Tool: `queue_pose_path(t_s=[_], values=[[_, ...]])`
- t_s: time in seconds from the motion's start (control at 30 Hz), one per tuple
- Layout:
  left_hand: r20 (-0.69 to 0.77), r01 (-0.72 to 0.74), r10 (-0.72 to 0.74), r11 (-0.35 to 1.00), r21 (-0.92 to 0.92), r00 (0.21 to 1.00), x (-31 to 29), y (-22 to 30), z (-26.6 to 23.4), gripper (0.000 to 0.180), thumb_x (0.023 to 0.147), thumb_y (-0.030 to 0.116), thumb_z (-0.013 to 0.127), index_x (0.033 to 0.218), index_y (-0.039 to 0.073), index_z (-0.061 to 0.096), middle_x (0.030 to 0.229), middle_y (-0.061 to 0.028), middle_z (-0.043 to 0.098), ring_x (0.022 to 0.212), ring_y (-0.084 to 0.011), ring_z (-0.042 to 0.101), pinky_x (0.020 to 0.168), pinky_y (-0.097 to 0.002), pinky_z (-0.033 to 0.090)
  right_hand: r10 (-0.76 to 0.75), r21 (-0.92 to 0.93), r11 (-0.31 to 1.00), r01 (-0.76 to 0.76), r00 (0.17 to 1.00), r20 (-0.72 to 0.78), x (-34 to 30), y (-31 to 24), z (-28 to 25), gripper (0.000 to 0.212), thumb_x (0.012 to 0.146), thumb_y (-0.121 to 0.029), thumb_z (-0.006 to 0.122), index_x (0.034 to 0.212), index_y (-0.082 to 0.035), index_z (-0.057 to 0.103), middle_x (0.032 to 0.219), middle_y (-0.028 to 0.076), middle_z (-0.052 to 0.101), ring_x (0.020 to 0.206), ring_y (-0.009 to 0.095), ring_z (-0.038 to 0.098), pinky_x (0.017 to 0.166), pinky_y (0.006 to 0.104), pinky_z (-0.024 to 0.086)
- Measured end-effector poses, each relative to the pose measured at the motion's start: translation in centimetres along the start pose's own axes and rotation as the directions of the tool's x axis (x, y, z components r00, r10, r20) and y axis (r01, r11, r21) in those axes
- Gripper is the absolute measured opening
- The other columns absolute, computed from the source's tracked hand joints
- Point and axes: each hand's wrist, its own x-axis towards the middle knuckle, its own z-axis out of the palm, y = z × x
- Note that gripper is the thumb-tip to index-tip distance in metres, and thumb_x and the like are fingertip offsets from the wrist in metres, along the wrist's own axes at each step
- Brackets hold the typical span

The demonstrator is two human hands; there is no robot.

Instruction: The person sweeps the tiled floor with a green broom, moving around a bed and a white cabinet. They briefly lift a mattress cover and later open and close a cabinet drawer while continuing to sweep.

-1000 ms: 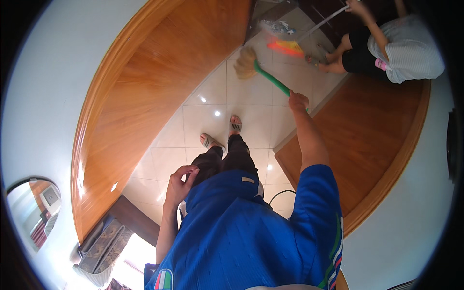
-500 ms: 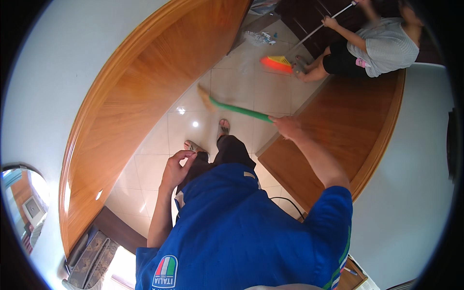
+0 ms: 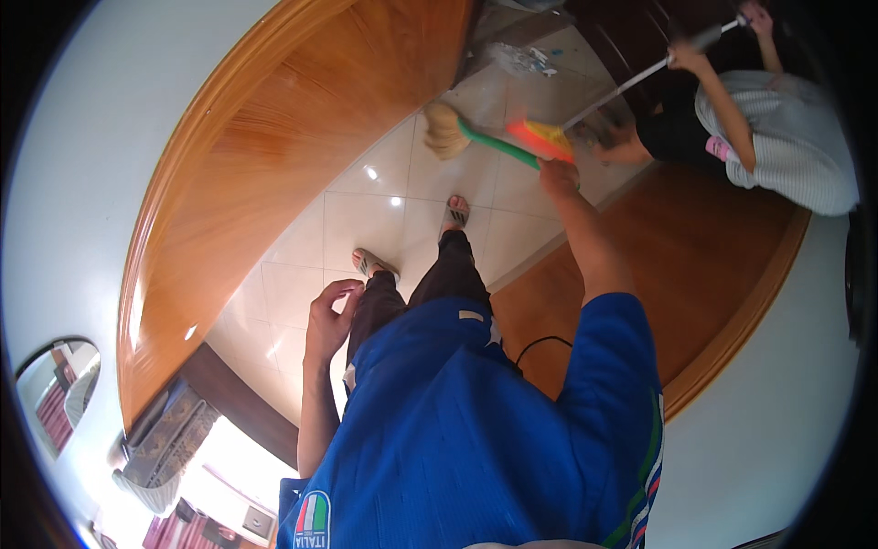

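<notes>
My right hand (image 3: 559,176) is wrapped round the green handle (image 3: 498,146) of a short broom, out in front of me. Its straw head (image 3: 445,133) is over or on the pale tiled floor, near the left wooden panel; I cannot tell whether it touches the tiles. Beside my left thigh hangs my left hand (image 3: 331,316), holding nothing, its fingers loosely curled with a gap to the thumb. Just beyond my right hand is the orange and yellow head (image 3: 541,139) of a second broom, blurred. Another person (image 3: 768,128) grips its white pole (image 3: 633,80) with both hands.
A crumpled heap of clear plastic litter (image 3: 521,59) lies on the floor ahead. Curved-looking wooden panels flank me at left (image 3: 247,165) and right (image 3: 677,274). A black cable (image 3: 541,340) loops by my right hip. A round mirror (image 3: 57,393) is at far left.
My right hand and the straw broom have moved forward, the broom head also rightward. My left hand stays by my thigh. The other person appears farther right, with the pole shifted too.
</notes>
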Motion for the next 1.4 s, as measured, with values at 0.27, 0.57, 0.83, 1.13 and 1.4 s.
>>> queue_pose_path(t_s=[0.27,0.57,0.83,1.13,1.4], values=[[0.024,-0.02,0.018,0.998,0.066,1.0,-0.2,3.1,1.0,0.021,0.094,0.018,0.067,0.105,-0.001,0.07,0.098,-0.0116,0.073,0.095,-0.0199,0.069,0.089,-0.0316,0.052,0.104,0.009,0.995,-0.104,0.989,-0.109,5.5,6.0,-3.8,0.029,0.099,-0.024,0.046,0.117,-0.018,0.069,0.111,0.003,0.071,0.107,0.022,0.068,0.082,0.0387,0.056],[-0.02,-0.108,0.107,0.993,-0.047,0.994,-1.9,-0.2,-0.8,0.022,0.095,0.02,0.067,0.104,0.001,0.071,0.099,-0.0127,0.073,0.095,-0.0223,0.07,0.088,-0.0326,0.053,-0.077,-0.096,0.993,0.069,0.994,-0.081,-7.2,4.8,-5.9,0.033,0.102,-0.028,0.043,0.127,-0.017,0.062,0.106,0.012,0.069,0.106,0.03,0.065,0.086,0.0449,0.054],[0.11,-0.145,0.15,0.988,-0.051,0.983,-2.7,-3.1,-1.2,0.022,0.095,0.019,0.066,0.106,0.001,0.07,0.099,-0.0107,0.073,0.094,-0.02,0.069,0.087,-0.0319,0.053,-0.418,-0.197,0.897,0.395,0.904,-0.09,-18.5,0.2,-2.2,0.035,0.1,-0.025,0.047,0.134,-0.027,0.057,0.093,0.01,0.068,0.086,0.028,0.069,0.068,0.0429,0.054],[-0.084,0.003,-0.008,0.998,-0.065,0.996,-3.0,-0.6,0.0,0.021,0.094,0.02,0.067,0.102,0.001,0.071,0.097,-0.0116,0.073,0.094,-0.0206,0.069,0.089,-0.033,0.052,-0.336,-0.192,0.923,0.333,0.942,0.018,-7.6,-1.3,2.5,0.025,0.099,-0.025,0.047,0.115,-0.019,0.066,0.098,0.009,0.069,0.098,0.026,0.068,0.079,0.0419,0.053],[-0.051,0.108,-0.112,0.992,-0.067,0.992,-3.0,2.9,2.5,0.024,0.094,0.022,0.067,0.103,0.0,0.071,0.097,-0.0112,0.073,0.095,-0.0203,0.069,0.09,-0.0323,0.051,-0.049,-0.122,0.992,0.017,0.962,-0.27,6.8,6.4,-1.4,0.031,0.1,-0.027,0.045,0.105,-0.014,0.072,0.103,0.009,0.072,0.101,0.027,0.069,0.083,0.0417,0.053]])
